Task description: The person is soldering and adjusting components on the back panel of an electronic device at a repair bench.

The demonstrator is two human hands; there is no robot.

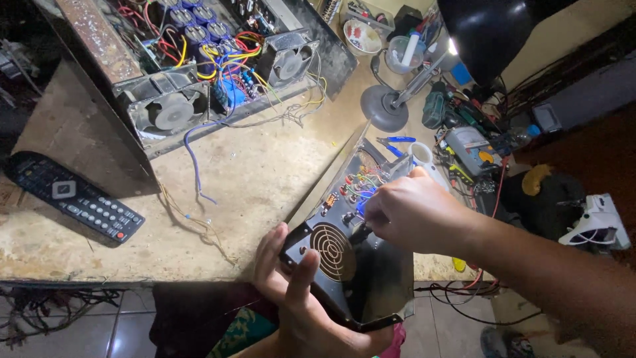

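A black metal panel (371,278) with a round fan grille (331,250) and coloured sockets and wires (358,185) leans tilted against the bench's front edge. My left hand (298,298) grips its lower left corner from beneath, thumb on the face beside the grille. My right hand (411,212) rests on the panel's middle, fingers pinched on a small dark part there. What exactly the fingers pinch is hidden.
A large open amplifier chassis (199,59) with two fans and coloured wiring fills the back left. A black remote (73,195) lies at the left. A desk lamp (397,99), blue-handled pliers (397,142), a multimeter (470,149) and clutter crowd the right.
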